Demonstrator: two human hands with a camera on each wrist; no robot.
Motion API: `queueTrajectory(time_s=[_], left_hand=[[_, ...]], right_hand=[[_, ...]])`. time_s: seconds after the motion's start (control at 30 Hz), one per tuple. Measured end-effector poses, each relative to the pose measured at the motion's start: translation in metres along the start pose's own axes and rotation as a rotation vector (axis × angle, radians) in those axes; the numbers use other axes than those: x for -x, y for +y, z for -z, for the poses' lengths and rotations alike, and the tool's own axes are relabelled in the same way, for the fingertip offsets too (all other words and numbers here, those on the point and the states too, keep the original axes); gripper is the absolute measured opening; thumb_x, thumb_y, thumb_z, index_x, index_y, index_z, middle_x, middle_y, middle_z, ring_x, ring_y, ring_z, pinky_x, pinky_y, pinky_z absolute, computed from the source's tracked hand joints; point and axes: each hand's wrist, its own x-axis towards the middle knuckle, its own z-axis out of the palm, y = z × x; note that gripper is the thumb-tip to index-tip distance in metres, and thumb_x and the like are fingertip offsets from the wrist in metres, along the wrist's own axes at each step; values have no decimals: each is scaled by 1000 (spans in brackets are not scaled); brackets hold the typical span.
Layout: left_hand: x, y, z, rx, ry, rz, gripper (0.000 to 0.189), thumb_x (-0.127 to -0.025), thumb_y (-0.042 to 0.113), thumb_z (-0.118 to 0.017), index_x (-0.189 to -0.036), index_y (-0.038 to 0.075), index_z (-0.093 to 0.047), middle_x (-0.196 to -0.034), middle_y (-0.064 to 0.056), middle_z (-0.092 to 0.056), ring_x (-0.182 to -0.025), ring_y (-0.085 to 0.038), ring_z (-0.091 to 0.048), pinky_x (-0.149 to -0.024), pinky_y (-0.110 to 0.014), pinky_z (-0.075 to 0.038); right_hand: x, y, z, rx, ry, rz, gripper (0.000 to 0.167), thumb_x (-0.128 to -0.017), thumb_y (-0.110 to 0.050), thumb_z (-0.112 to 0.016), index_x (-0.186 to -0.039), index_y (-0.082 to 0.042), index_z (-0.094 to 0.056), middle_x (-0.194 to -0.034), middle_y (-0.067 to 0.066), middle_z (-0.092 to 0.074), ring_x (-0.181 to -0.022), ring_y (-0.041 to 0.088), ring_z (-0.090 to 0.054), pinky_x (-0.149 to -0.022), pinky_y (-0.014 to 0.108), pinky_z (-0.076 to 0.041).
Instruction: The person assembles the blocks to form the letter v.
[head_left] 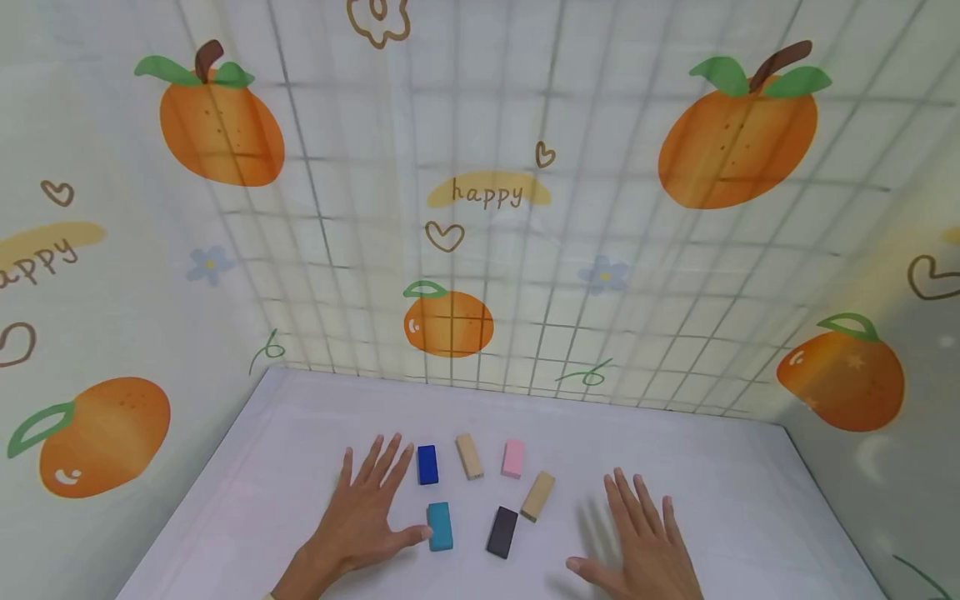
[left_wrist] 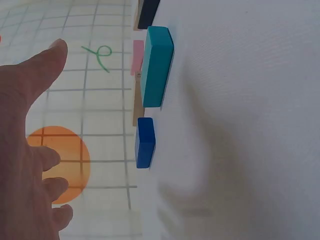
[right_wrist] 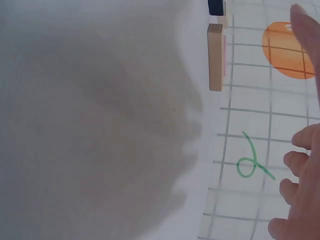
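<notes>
My left hand is spread over the left of the table, fingers straight and holding nothing. In the head view its thumb tip overlaps the edge of a teal block; the left wrist view shows the hand raised, apart from it. A dark blue block lies beside its index finger. My right hand hovers at the right, fingers spread, with nothing in it. Nearest to it are a black block and a plain wooden block. Farther back lie another wooden block and a pink block.
The blocks lie apart from each other on a white table. Behind it stands a wire grid covered by a cloth printed with oranges. Similar printed cloth closes off the left side and right side.
</notes>
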Motion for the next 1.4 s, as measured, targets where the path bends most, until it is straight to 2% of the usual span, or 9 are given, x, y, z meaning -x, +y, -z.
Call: queueTrajectory(time_s=[0.13,0.27,0.37,0.5,0.8,1.23,1.4], left_hand=[[1,0,-2,2,-12,-4,110,-80,84,-54,-162,18,-24,-169,-7,-16,-154,-32,-11,-115,-70,-8],[3,1,-5,19,-28,-1,110,-80,84,-54,-162,18,-24,-169,-7,-16,-154,-33,-13,-115,-69,-11],[3,1,-8,30,-44,8,111,-80,85,-53,-163,18,-24,-169,-6,-16,-154,-32,-13,-115,-68,-13],[4,2,-10,42,-69,21,111,-79,86,-52,-163,18,-24,-169,-6,-15,-154,-31,-13,-116,-67,-15],[3,7,-11,101,-135,48,111,-78,83,-58,-162,18,-27,-169,-6,-16,-151,-34,-21,-114,-68,-20],[5,9,-18,113,-158,41,111,-77,82,-61,-162,18,-27,-168,-7,-19,-145,-35,-33,-111,-63,-30],[6,10,-20,111,-157,43,111,-77,82,-61,-162,18,-27,-168,-7,-20,-143,-36,-36,-109,-63,-32]], right_hand=[[-1,-3,-3,-3,0,6,118,-75,-78,-68,-159,-6,-27,-162,17,-30,-150,40,-21,-120,55,8],[-4,-8,-5,-12,-35,-11,119,-73,-81,-67,-158,-5,-30,-162,17,-30,-148,41,-22,-120,55,9],[-5,-12,-6,-18,-45,-14,120,-72,-82,-67,-158,-5,-30,-162,17,-30,-148,42,-23,-119,59,2],[-5,-16,-9,-25,-41,-9,121,-71,-82,-68,-157,-7,-31,-162,17,-30,-147,42,-25,-116,64,-15],[-5,-29,-16,-41,-26,28,121,-69,-81,-70,-158,-10,-31,-161,15,-32,-146,40,-28,-115,60,-23],[-12,-49,-26,-25,-48,47,123,-67,-88,-64,-156,-9,-35,-160,14,-36,-141,39,-38,-112,62,-29],[-13,-56,-29,-21,-89,27,126,-64,-92,-61,-156,-10,-36,-161,11,-35,-141,37,-39,-108,61,-35]])
